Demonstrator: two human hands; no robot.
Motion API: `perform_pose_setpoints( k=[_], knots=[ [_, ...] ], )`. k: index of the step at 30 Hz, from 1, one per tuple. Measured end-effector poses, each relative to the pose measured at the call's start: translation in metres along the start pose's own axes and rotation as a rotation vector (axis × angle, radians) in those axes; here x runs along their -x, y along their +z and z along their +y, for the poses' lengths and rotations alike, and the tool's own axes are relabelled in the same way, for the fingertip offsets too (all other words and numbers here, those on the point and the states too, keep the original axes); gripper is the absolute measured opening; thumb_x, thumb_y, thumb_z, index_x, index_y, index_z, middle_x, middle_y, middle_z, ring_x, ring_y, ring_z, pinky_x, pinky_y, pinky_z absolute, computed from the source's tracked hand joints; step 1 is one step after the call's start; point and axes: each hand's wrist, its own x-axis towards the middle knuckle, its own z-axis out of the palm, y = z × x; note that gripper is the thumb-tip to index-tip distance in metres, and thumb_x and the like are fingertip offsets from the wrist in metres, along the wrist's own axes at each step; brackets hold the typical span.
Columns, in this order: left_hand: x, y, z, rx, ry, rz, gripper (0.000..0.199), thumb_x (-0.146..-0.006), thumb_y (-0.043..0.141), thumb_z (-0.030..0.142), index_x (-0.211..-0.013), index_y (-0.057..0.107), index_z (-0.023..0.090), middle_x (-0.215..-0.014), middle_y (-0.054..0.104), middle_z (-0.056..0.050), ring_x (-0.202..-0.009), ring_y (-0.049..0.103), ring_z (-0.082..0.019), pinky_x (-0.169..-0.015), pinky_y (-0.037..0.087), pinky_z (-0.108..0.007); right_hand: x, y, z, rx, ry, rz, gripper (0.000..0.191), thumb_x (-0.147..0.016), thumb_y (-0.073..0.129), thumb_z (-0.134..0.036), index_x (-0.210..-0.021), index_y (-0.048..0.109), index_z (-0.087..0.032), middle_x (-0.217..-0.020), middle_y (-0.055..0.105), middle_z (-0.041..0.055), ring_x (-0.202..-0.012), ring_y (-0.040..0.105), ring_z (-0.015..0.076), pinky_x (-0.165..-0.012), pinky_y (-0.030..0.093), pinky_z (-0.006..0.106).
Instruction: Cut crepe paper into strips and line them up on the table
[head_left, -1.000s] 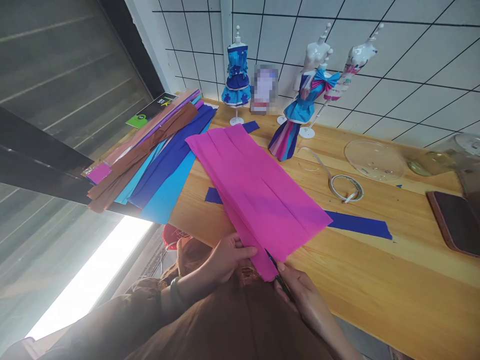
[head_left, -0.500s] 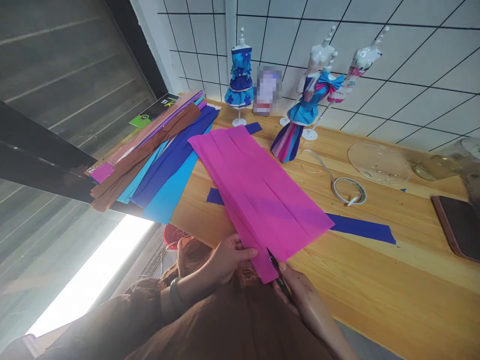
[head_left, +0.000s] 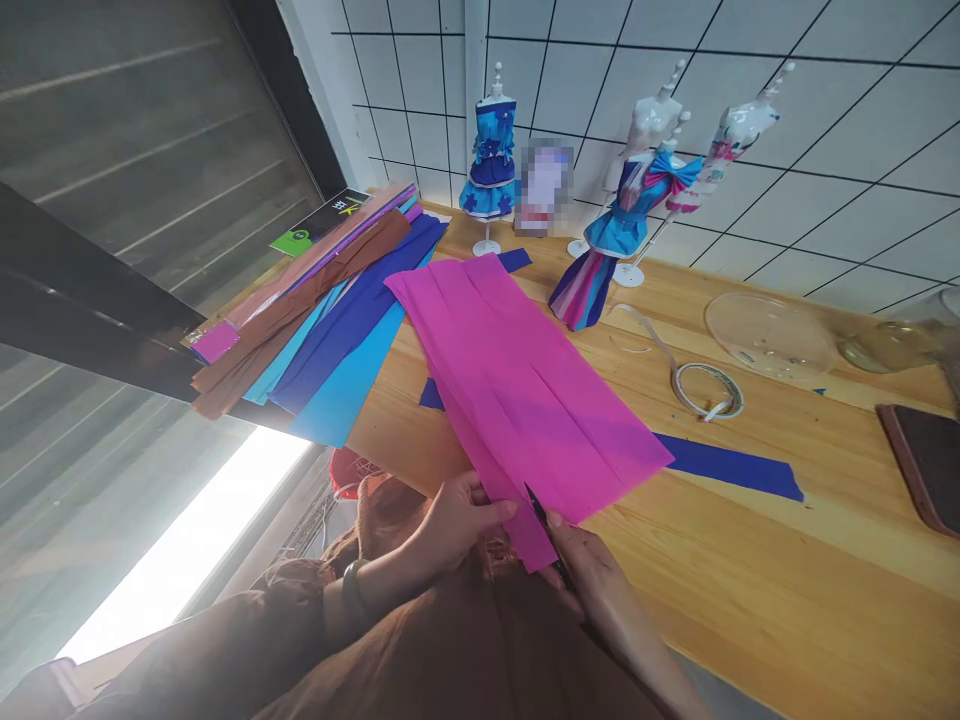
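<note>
A large sheet of magenta crepe paper (head_left: pixel 540 390) lies across the table with its near edge reaching over toward my lap. My left hand (head_left: pixel 461 520) pinches that near edge between thumb and fingers. In my right hand (head_left: pixel 592 565) are black scissors (head_left: pixel 541 515), their blades set into the paper along a cut that parts a strip from the sheet. The handles are mostly hidden by my fingers. Under the sheet, a dark blue strip (head_left: pixel 731 468) sticks out on the right.
Folded crepe papers in brown, blue and turquoise (head_left: pixel 360 285) lie at the left. Small dress forms in paper dresses (head_left: pixel 489 165) stand at the back. A tape roll (head_left: pixel 707 390), a clear plastic dish (head_left: pixel 769 335) and a phone (head_left: pixel 926 465) are on the right.
The scissors have moved slightly farther up along the magenta paper, their tips shifting up and left. My left hand keeps its pinch. The whole view has shifted a little.
</note>
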Motion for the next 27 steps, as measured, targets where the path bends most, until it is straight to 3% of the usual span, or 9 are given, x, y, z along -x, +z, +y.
perform_pose_setpoints(
  k=[6, 15, 22, 27],
  knots=[
    [-0.001, -0.004, -0.006, 0.004, 0.024, -0.004, 0.039, -0.056, 0.079, 0.031, -0.087, 0.064, 0.012, -0.083, 0.069, -0.008, -0.071, 0.063, -0.019, -0.063, 0.052, -0.031, -0.004, 0.002, 0.002, -0.028, 0.006, 0.008, 0.059, -0.07, 0.035, -0.076, -0.047, 0.032, -0.022, -0.04, 0.025, -0.0067, -0.036, 0.02, 0.0071, -0.038, 0.013, 0.025],
    [0.001, -0.005, -0.004, 0.025, 0.023, -0.003, 0.037, -0.057, 0.079, 0.028, -0.087, 0.065, 0.013, -0.087, 0.068, -0.007, -0.075, 0.063, -0.017, -0.074, 0.05, -0.031, -0.011, 0.007, 0.01, -0.129, -0.005, 0.004, 0.056, -0.067, 0.044, -0.074, -0.05, 0.031, -0.022, -0.041, 0.021, -0.0083, -0.036, 0.014, 0.0058, -0.039, 0.009, 0.024],
    [0.002, -0.002, -0.002, 0.042, 0.019, -0.017, 0.038, -0.056, 0.079, 0.027, -0.088, 0.064, 0.012, -0.088, 0.068, -0.008, -0.077, 0.063, -0.018, -0.075, 0.05, -0.032, -0.008, 0.007, 0.007, -0.067, -0.051, 0.044, 0.057, -0.068, 0.044, -0.074, -0.049, 0.03, -0.022, -0.043, 0.025, -0.0066, -0.039, 0.019, 0.0071, -0.042, 0.013, 0.025],
    [0.001, 0.0, 0.008, 0.063, -0.011, -0.077, 0.037, -0.066, 0.073, 0.032, -0.094, 0.062, 0.011, -0.092, 0.066, -0.012, -0.077, 0.064, -0.021, -0.068, 0.053, -0.037, -0.007, 0.006, 0.007, -0.058, -0.02, 0.044, 0.058, -0.066, 0.043, -0.076, -0.049, 0.03, -0.022, -0.041, 0.022, -0.007, -0.039, 0.017, 0.0073, -0.042, 0.013, 0.025]
  ],
)
